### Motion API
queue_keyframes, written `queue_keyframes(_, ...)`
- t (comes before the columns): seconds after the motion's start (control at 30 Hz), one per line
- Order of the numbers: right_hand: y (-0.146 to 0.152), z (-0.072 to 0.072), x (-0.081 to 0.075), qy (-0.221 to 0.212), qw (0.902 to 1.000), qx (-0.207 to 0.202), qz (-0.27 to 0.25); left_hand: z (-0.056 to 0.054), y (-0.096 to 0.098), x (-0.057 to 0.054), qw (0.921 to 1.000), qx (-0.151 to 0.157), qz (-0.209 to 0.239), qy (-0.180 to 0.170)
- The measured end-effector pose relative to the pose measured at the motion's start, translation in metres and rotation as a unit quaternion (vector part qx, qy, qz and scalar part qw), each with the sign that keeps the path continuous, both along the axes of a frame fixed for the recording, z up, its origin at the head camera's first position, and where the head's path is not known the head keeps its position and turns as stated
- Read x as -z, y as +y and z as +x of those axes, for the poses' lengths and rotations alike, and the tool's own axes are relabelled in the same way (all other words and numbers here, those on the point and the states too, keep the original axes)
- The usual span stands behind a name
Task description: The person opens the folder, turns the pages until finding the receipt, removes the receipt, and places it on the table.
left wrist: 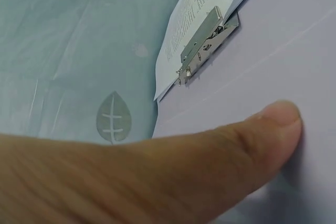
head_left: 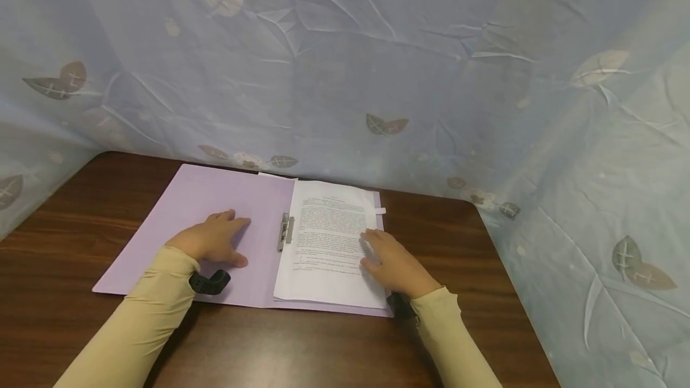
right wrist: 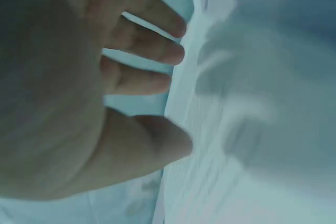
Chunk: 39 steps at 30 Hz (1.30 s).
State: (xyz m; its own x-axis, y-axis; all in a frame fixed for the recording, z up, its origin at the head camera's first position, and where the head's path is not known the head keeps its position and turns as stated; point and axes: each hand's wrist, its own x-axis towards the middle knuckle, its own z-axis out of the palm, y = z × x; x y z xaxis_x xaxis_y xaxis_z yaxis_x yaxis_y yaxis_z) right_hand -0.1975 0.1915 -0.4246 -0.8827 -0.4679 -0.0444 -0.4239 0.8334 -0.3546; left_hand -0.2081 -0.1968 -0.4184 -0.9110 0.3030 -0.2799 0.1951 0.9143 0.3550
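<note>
A light purple folder (head_left: pixel 215 187) lies spread out on the brown table. On its right half sits a stack of printed paper (head_left: pixel 329 244), held at the left edge by a metal clip (head_left: pixel 286 231). My left hand (head_left: pixel 212 238) is over the folder's left cover, fingers spread and holding nothing. The left wrist view shows its thumb near the purple cover, with the clip (left wrist: pixel 207 45) beyond. Over the right side of the pages is my right hand (head_left: pixel 396 262), its fingers extended and apart. In the right wrist view they cast shadows on the paper (right wrist: pixel 273 98); contact is unclear.
The dark wood table (head_left: pixel 269 352) extends around the folder. A pale blue fabric (head_left: pixel 334 76) with leaf prints hangs behind the table and along its sides. A small white tab (head_left: pixel 380 211) sticks out at the folder's right edge. Both wrists wear black bands (head_left: pixel 210 282).
</note>
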Motion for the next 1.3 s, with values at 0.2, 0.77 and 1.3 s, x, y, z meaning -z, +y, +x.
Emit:
queue_keyframes(0.2,0.016,-0.007,0.008,-0.042,0.9984,0.038,0.003,0.002,0.002,0.002,0.9999,-0.006,0.014,-0.008)
queue_keyframes(0.77,0.027,-0.016,0.015,-0.069,0.9963,0.049,-0.015,0.001,0.003,0.003,0.9999,-0.002,0.011,0.004)
queue_keyframes(1.3,0.049,-0.017,-0.002,-0.070,0.9902,0.119,0.022,0.010,0.028,0.000,0.9986,0.048,0.020,0.003)
